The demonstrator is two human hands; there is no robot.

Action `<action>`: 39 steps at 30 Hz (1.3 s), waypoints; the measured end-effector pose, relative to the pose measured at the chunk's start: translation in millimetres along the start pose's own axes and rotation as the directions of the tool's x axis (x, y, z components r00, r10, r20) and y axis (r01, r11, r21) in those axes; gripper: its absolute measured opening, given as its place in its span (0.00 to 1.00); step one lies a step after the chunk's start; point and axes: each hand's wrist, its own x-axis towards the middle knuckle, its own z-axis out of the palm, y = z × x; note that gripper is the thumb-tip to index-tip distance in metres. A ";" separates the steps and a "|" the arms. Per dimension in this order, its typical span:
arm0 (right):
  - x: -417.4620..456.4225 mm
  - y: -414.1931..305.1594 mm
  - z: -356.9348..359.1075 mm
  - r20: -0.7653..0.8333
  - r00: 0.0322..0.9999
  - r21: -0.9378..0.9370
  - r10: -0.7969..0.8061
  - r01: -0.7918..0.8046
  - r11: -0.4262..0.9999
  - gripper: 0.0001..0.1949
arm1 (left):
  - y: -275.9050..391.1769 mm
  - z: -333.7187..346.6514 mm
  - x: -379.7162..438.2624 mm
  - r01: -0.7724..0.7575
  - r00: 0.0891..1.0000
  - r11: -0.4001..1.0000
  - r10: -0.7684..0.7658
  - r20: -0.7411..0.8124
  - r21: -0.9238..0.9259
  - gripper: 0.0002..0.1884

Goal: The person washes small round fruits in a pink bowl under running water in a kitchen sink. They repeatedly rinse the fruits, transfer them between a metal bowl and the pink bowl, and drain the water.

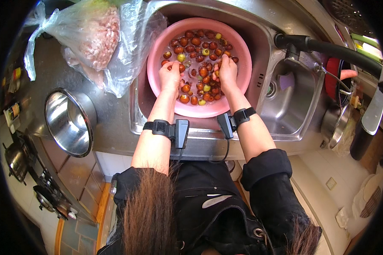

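Observation:
A pink plastic basin (153,76) stands in the larger sink bowl, with water and many red-brown and yellow-green jujubes (196,41) in it. At the basin's left side, my left hand (170,76) has its fingers curled around one or more jujubes. My right hand (227,70) is over the right part of the basin, fingers curled, with jujubes at its fingertips. Both hands are low over the fruit, apart from each other, and part of the fingers is hidden. Each wrist bears a black strap with a small device.
Left of the sink stand a steel bowl (69,122) and a clear plastic bag of pinkish pieces (99,38). A black faucet (306,43) reaches over the smaller sink bowl (284,108), where a purple sponge (286,81) lies. A steel pot (336,126) and a cleaver-like blade (374,111) are at right.

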 end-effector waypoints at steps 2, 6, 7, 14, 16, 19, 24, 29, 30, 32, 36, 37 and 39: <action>2.5 -0.6 -5.8 -0.024 0.999 -0.171 -0.030 0.025 0.985 0.20 | -10.3 -0.3 10.1 -0.089 0.994 0.995 0.092 -0.064 0.051 0.12; -0.7 8.3 -14.3 0.023 0.969 -0.672 -0.245 0.196 0.714 0.21 | -22.1 -6.2 23.5 -0.159 0.971 0.914 0.212 -0.106 0.374 0.12; -1.7 9.7 -16.3 0.060 0.952 -0.777 -0.301 0.234 0.585 0.22 | -18.4 -5.6 21.5 -0.152 0.970 0.851 0.226 -0.090 0.502 0.11; 5.9 37.5 2.9 0.332 0.906 -0.790 -0.264 0.420 0.447 0.27 | -30.4 15.9 32.0 -0.220 0.964 0.559 0.249 0.092 0.799 0.22; 11.5 45.1 13.7 0.467 0.844 -0.752 -0.264 0.536 0.383 0.29 | -37.3 24.8 35.0 -0.153 0.983 0.544 0.173 0.069 0.825 0.22; 5.4 41.5 19.4 0.440 0.897 -0.532 -0.045 0.301 0.791 0.27 | -27.5 24.9 11.4 0.327 0.945 0.943 -0.324 -0.049 0.065 0.19; -9.4 37.0 14.5 0.319 0.944 -0.524 -0.083 0.248 0.815 0.24 | -21.3 26.8 -1.9 0.355 0.929 0.934 -0.356 0.104 0.030 0.14; -34.5 6.5 8.9 0.408 0.911 -0.325 0.050 0.095 0.941 0.22 | -17.8 28.5 -22.9 0.310 0.950 0.951 -0.309 0.045 -0.017 0.15; -31.2 15.7 5.8 0.391 0.920 -0.363 -0.010 0.164 0.917 0.17 | -17.2 28.8 -27.7 0.285 0.958 0.958 -0.285 0.029 -0.024 0.15; -21.7 28.2 0.9 0.348 0.931 -0.534 -0.108 0.292 0.794 0.14 | -17.6 28.7 -30.4 0.240 0.970 0.968 -0.242 -0.012 -0.076 0.16; -19.3 22.7 5.7 0.258 0.945 -0.669 -0.204 0.327 0.667 0.21 | -12.0 20.9 -30.7 0.212 0.971 0.968 -0.224 -0.085 -0.138 0.10; -19.7 17.7 7.4 0.250 0.952 -0.686 -0.179 0.304 0.661 0.21 | -9.4 18.9 -32.2 0.187 0.974 0.974 -0.201 -0.101 -0.126 0.09; -18.3 11.3 9.1 0.166 0.967 -0.732 -0.191 0.251 0.633 0.25 | -6.2 16.1 -32.5 0.140 0.980 0.985 -0.153 -0.129 -0.104 0.07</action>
